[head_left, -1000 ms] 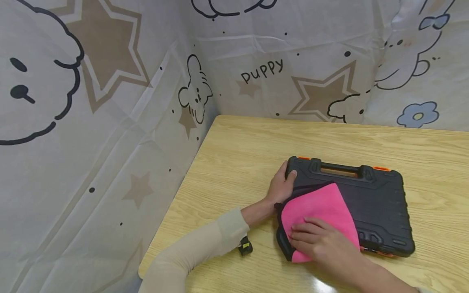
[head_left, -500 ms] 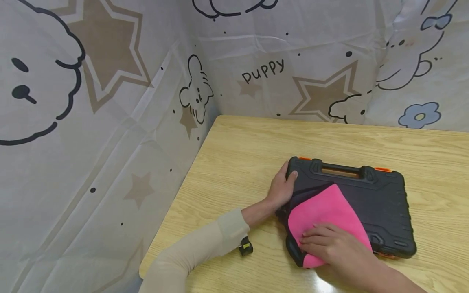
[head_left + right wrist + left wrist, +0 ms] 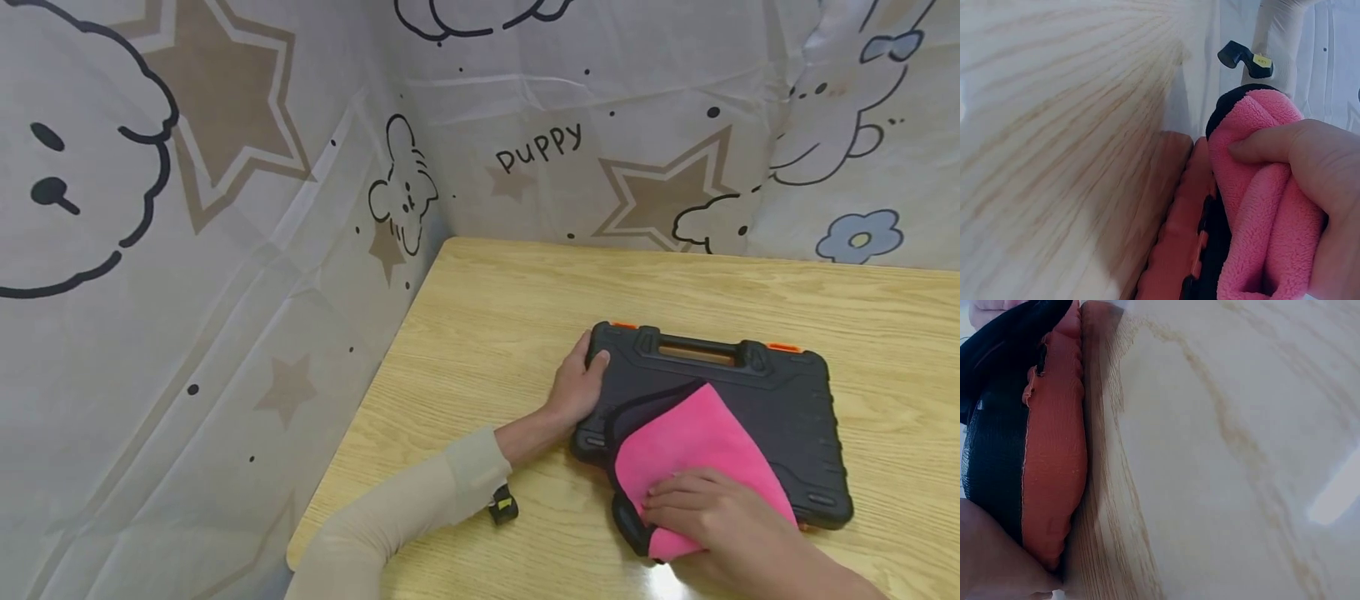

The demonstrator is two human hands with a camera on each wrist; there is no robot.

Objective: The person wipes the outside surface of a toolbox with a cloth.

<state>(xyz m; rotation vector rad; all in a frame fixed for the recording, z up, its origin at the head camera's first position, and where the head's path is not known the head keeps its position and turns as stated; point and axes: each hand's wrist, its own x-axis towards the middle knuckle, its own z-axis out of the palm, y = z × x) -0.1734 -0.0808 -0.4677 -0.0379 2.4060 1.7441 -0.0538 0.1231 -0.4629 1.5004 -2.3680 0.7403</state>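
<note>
A black hard-shell carrying case (image 3: 787,417) with orange latches lies flat on the wooden table. My left hand (image 3: 577,383) grips its left edge, the thumb over the top face. In the left wrist view, the side of the case shows an orange-red lower half under a black one. Over the lower left part of the lid lies a pink microfibre cloth (image 3: 697,450) with a black border and dark underside. My right hand (image 3: 705,517) holds the cloth bunched near the case's front edge. In the right wrist view, the thumb presses into the cloth's folds (image 3: 1260,156).
The wooden table (image 3: 510,300) runs under the case, with its left edge beside a patterned fabric wall (image 3: 285,350). The same kind of fabric stands behind the table. A small black device (image 3: 504,504) with a yellow label sits at the left wrist.
My right hand and the pink cloth have slid right and slightly toward the front, uncovering the case's lower left corner. The left hand and the case stay nearly in place.
</note>
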